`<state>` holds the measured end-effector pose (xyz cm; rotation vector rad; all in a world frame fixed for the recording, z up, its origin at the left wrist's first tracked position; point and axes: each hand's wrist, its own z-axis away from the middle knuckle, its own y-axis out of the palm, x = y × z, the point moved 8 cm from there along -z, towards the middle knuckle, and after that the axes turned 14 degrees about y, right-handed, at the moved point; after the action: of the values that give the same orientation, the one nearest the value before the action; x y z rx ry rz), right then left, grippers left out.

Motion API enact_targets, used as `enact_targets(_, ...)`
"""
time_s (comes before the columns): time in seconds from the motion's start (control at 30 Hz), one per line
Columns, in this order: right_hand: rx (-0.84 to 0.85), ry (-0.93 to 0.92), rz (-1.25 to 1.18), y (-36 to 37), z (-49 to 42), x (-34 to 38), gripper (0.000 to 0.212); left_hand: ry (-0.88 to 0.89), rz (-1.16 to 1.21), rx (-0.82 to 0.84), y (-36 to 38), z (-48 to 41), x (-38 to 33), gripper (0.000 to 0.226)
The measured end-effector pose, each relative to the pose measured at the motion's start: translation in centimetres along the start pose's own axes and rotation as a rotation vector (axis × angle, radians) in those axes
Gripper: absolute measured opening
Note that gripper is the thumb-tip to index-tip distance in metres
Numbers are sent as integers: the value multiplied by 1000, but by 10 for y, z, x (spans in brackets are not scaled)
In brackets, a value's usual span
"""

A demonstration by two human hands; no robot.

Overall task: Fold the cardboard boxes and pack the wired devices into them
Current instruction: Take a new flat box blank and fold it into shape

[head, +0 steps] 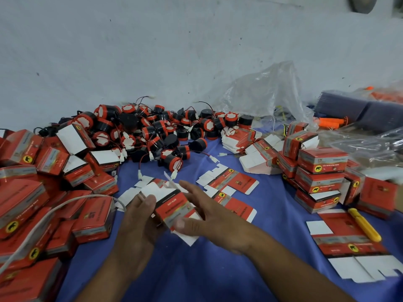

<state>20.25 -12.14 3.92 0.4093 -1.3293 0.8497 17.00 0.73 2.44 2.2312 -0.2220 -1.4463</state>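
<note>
A person's left hand and right hand work a half-folded red, black and white printed cardboard box just above a blue cloth-covered bench. The left fingers curl round the box's left side with the thumb on a white flap, clamped on the cardboard. The right fingers lie straight and close together along its right side, and the thumb presses the near end (blur softens that edge).

Well beyond both sets of fingertips lies a heap of round black-and-red wired devices, each trailing thin red and black leads with white plugs. One plug lies just past the left fingertips.

Just beyond the right fingers, flat red-and-white box blanks lie on the cloth, still unfolded. To the left of the left fingers a loose pile of folded red boxes spreads to the picture's edge, and a white cable loops across it.

Well to the right of the right fingers stands a neater stack of folded boxes. Nearer the person, a yellow plastic utility knife rests partly on another flat blank. A crumpled clear plastic bag sits at the back, against a pale grey wall.
</note>
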Motion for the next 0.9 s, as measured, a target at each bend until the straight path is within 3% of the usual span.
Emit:
enact_targets(0.13,-95,-30,-53,-5,-2,2,64,5,-114,-50,-5,-2,3,72)
enact_targets(0.2,-115,-40,-138,-10,-3,0,57,38,-113,-91,-7,-2,4,69)
enact_targets(0.4,-128,-144,-236,-14,0,9,55,217,-211,-74,-10,-2,-8,76)
enact_targets(0.53,-298,-235,0,-17,4,16,56,514,-606,-82,-7,4,-35,84)
enact_targets(0.6,-306,-267,25,-10,3,12,58,605,-747,-95,-2,9,-42,85)
enact_targets(0.73,-287,-266,-27,8,2,-2,50,485,-755,-97,-9,4,-35,78)
enact_targets(0.9,-333,-251,-112,6,-4,-6,48,280,-705,64,-3,1,-15,62)
